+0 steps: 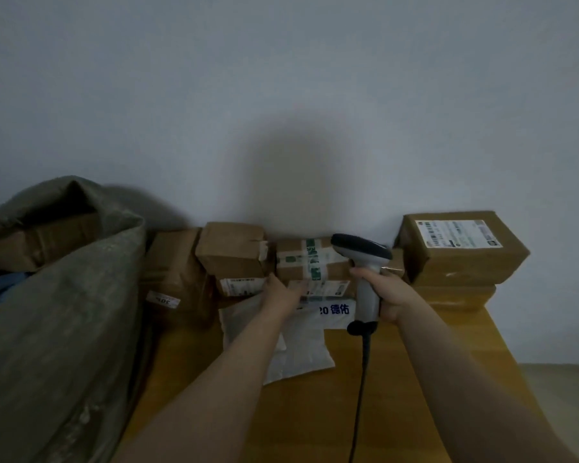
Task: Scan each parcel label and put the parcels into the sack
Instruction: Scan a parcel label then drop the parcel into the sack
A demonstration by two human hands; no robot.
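Observation:
A grey-green woven sack (64, 295) slumps at the left, its mouth open with a cardboard parcel (37, 242) inside. Several cardboard parcels line the wall on the wooden table (298, 412). My left hand (283, 290) reaches forward with fingers extended, touching the label side of a box bound with green-printed tape (310, 259). My right hand (386, 290) grips the handle of a grey barcode scanner (365, 262), whose dark head points toward that box. White poly mailers (301, 352) lie flat under my left forearm.
A large box with a white label (458, 245) sits on another box at the right, near the table's edge. Two brown boxes (231, 252) stand left of the taped one, beside the sack. The scanner's black cable (361, 396) trails toward me across the table.

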